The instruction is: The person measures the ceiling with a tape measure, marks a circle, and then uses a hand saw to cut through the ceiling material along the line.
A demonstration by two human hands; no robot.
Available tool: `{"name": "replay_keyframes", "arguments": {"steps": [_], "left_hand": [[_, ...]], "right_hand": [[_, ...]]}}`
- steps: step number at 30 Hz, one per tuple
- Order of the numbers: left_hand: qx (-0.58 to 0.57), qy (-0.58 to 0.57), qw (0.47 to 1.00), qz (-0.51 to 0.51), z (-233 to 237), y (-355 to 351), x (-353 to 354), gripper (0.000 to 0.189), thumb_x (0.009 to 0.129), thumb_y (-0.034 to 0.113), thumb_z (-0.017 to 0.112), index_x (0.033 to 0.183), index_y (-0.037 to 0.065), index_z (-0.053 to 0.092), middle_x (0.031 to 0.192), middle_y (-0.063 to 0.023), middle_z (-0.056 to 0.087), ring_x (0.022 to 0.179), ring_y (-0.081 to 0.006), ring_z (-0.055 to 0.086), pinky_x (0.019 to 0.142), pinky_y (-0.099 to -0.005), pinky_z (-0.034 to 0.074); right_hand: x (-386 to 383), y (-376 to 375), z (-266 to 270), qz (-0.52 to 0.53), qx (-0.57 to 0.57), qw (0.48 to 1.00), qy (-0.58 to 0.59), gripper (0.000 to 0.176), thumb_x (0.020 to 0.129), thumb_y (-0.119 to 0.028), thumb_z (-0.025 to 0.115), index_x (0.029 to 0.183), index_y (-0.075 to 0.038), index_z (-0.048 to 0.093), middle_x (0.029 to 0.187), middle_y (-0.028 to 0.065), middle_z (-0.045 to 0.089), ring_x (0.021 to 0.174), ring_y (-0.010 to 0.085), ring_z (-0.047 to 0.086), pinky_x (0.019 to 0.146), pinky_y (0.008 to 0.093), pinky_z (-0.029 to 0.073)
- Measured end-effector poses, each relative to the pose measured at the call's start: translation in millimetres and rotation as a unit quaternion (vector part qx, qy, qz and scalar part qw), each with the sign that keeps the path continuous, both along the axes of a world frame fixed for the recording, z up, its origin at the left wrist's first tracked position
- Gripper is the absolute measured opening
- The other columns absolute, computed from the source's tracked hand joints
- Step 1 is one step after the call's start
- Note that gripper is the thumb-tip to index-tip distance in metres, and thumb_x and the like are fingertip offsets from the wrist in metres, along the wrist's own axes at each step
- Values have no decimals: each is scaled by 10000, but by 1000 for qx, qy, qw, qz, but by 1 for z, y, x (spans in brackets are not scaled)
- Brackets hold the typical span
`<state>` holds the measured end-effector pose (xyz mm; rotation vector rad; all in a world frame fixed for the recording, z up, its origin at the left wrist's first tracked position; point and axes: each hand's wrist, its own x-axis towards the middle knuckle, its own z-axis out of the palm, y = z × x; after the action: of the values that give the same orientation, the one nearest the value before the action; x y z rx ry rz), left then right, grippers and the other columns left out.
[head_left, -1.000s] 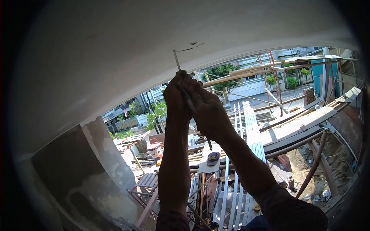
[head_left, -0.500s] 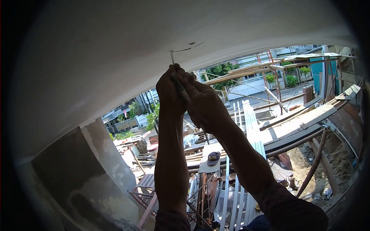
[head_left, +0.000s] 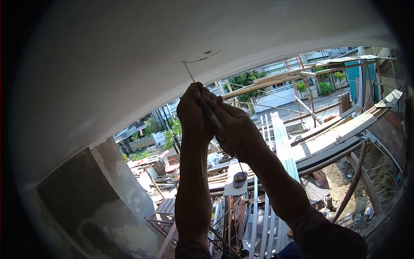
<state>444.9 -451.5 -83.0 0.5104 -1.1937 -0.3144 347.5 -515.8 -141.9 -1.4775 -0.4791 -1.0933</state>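
While left hand (head_left: 192,114) and right hand (head_left: 240,131) clamp slim grey metal rod (head_left: 189,72), long axis slants up-left to thin dark line (head_left: 202,59) on pale ceiling (head_left: 129,64); left hand nearer.

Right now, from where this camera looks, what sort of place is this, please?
Most likely a building site or a house under renovation: rough wooden poles stand among scaffolding, long metal strips lie in a bundle, and the wall looks patchy and unfinished.
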Motion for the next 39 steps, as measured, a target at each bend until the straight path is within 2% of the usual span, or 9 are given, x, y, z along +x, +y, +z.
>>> {"name": "replay_keyframes", "arguments": {"steps": [13, 19, 25, 26, 30, 32, 35, 38, 39], "left_hand": [[2, 18, 994, 105, -1, -4, -18, 231, 1055, 210, 405, 954, 38, 522, 652, -24, 484, 637, -165, 500, 731, -380, 481], [-6, 9, 993, 119, 27, -6, -4, 221, 1051, 195, 398, 947, 44, 519, 631, -24, 476, 623, -169, 503, 713, -378, 464], [27, -21, 989, 147, 0, 3, -11, 236, 1040, 215, 393, 940, 42, 520, 613, -39, 461, 601, -176, 496, 701, -372, 462], [28, -22, 988, 151, 2, 3, -12, 236, 1040, 215, 393, 940, 42, 520, 613, -39, 461, 601, -176, 496, 701, -372, 462], [22, -6, 982, 190, 18, -4, -10, 226, 1036, 202, 404, 937, 35, 519, 622, -36, 470, 607, -176, 499, 711, -379, 458], [6, -20, 980, 196, 21, -11, -18, 221, 1038, 198, 403, 935, 39, 518, 622, -34, 473, 610, -174, 502, 716, -383, 461], [1, -33, 987, 159, 2, -7, -7, 226, 1036, 214, 416, 930, 47, 525, 622, -27, 467, 596, -172, 500, 724, -385, 470], [8, -26, 987, 158, -10, -4, -15, 201, 1019, 196, 427, 915, 56, 526, 622, -25, 465, 596, -173, 504, 723, -381, 468], [5, -26, 983, 180, -6, -3, -10, 197, 1017, 188, 421, 908, 58, 523, 621, -24, 463, 597, -173, 504, 721, -381, 468]], "right_hand": [[-7, -8, -6, 224, 93, 967, 82, 409, 1051, -379, 491, 1218, -29, 622, 606, -8, 498, 456, 57, 473, 391, 219, 364], [9, -11, 27, 251, 105, 960, 61, 398, 1049, -365, 497, 1228, -29, 615, 618, -3, 503, 469, 61, 473, 399, 217, 361], [12, -13, -2, 316, 118, 938, 80, 388, 1047, -351, 504, 1237, -30, 609, 630, 2, 508, 481, 64, 473, 407, 215, 357], [12, -10, -5, 301, 134, 942, 71, 423, 1057, -418, 477, 1174, -44, 637, 551, -53, 418, 391, 21, 345, 346, 210, 251], [21, -20, 12, 304, 117, 944, 50, 423, 1049, -401, 500, 1184, -22, 628, 626, -11, 499, 436, 38, 454, 363, 202, 323], [25, -26, 9, 138, -33, 988, -67, 427, 1042, -323, 526, 1284, 25, 574, 786, 57, 603, 530, 59, 555, 444, 213, 450], [30, -31, 0, 267, 99, 956, 67, 455, 1031, -236, 542, 1377, 55, 493, 955, 109, 649, 631, 71, 609, 569, 219, 533], [55, -52, -19, 614, 5, 789, -31, 401, 1034, -214, 526, 1326, 61, 527, 1019, 187, 662, 791, 152, 684, 653, 246, 563], [62, -54, -20, 662, -13, 748, -51, 393, 1035, -211, 524, 1318, 62, 532, 1030, 200, 664, 818, 166, 697, 667, 251, 568]]}}
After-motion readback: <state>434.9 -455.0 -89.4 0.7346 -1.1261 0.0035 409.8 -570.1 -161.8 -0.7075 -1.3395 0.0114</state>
